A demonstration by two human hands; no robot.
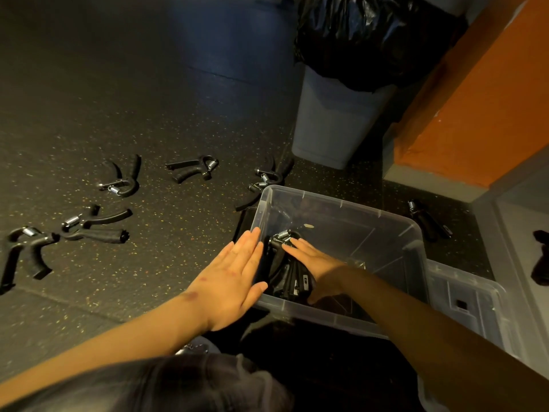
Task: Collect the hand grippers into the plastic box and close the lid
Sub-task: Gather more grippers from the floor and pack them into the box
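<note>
A clear plastic box (383, 214) stands open on the dark speckled floor. A pile of black hand grippers (286, 273) with steel springs lies in its near left corner. My right hand (316, 260) reaches into the box and rests flat on that pile, fingers straight. My left hand (234, 272) lies flat against the box's left wall, fingers straight, holding nothing. Several more hand grippers lie loose on the floor: one at far left (25, 251), others further back (95, 224) (123, 176) (193, 169), one behind the box (267, 179) and one to its right (427, 218). The clear lid (469, 295) lies right of the box.
A grey bin (335, 123) lined with a black bag stands behind the box. An orange wall block (475, 99) rises at the right, with a grey ledge (511, 221) below it holding a dark object (540, 260). My knee in dark trousers is at the bottom edge.
</note>
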